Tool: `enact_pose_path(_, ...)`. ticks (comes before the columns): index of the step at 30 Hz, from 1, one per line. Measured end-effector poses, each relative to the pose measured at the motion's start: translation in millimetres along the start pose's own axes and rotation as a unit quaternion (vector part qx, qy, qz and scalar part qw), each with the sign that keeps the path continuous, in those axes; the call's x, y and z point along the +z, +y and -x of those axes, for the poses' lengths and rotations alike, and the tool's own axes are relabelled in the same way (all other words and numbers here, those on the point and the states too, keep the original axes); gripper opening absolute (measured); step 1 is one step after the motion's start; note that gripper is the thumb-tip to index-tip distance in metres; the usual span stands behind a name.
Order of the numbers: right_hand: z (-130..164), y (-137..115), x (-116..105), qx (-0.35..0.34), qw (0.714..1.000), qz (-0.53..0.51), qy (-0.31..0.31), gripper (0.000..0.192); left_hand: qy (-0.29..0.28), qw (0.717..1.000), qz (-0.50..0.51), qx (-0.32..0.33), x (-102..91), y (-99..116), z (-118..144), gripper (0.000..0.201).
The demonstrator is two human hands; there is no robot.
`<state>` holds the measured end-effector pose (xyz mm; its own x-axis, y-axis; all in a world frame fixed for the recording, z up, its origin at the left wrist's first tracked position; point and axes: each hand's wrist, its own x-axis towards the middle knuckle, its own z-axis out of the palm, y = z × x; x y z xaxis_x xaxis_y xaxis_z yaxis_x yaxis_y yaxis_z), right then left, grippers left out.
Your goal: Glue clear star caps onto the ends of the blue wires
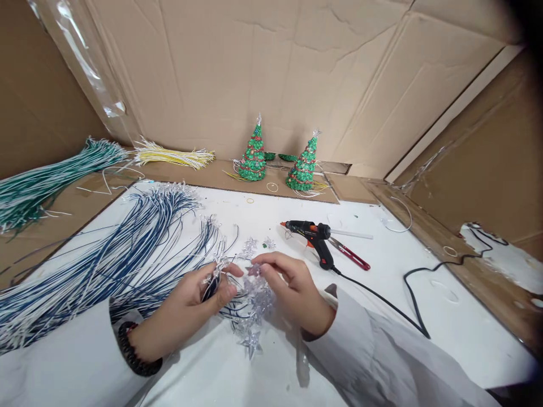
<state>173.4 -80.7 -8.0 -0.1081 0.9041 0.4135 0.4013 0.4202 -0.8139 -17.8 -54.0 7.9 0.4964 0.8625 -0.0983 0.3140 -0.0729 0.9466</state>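
Observation:
My left hand [207, 297] is closed around a small bunch of blue and white wires with clear tips [220, 263] sticking up above the fingers. Between thumb and forefinger, my right hand [294, 285] pinches a clear plastic star [254, 270]. Below and between the hands lies a pile of clear plastic stars [261, 299], with one larger star [251, 342] at its near end. A few more stars [250, 246] rest just beyond my fingertips. Long blue and white wires [110, 257] spread over the table's left side, their clear tips towards the back.
A black glue gun [316, 237] lies right of centre, its cord [382, 302] trailing right. Beside it are red-handled snips [354, 256]. Two small green Christmas trees [253, 155] stand at the back. Green wires [55, 175] and yellow wires [173, 154] lie back left. Cardboard walls [254, 68] enclose the table.

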Motion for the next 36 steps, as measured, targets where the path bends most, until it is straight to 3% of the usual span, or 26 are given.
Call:
enact_pose_path(5,8,-11,12,-0.023,0.996,-0.080,-0.019,0.022,0.001,0.999,-0.030,0.043,2.2,-3,0,0.025)
enact_pose_path(14,9,-12,7,-0.049,0.996,-0.067,-0.040,0.028,0.012,0.998,-0.039,0.038,0.2,-3,2,0.022)
enact_pose_path(17,6,-16,-3,-0.048,0.999,-0.003,0.017,0.017,0.014,1.000,0.008,0.021,-1.6,-4,2,0.021)
enact_pose_path(19,4,-17,-16,-0.045,0.992,0.067,0.100,0.015,0.021,0.998,0.051,0.011,-2.4,-7,1,0.024)
enact_pose_path(23,8,-6,-43,-0.065,0.941,0.182,0.277,0.021,0.025,0.995,0.100,0.000,-2.2,-11,-2,0.032)
enact_pose_path(25,13,7,-53,-0.067,0.920,0.239,0.305,0.032,0.036,0.994,0.104,-0.007,-1.5,-10,-2,0.038)
enact_pose_path(27,17,20,-62,-0.028,0.911,0.281,0.300,0.039,0.055,0.993,0.107,-0.012,-0.6,-7,-3,0.042)
enact_pose_path(31,16,42,-75,0.131,0.904,0.303,0.273,0.038,0.059,0.992,0.108,-0.010,0.5,-3,-3,0.044)
enact_pose_path(33,11,49,-79,0.142,0.905,0.301,0.266,0.034,0.048,0.993,0.105,-0.002,0.6,-3,-4,0.043)
enact_pose_path(36,3,54,-80,0.101,0.922,0.296,0.227,0.039,0.021,0.995,0.102,0.004,0.1,-6,-4,0.042)
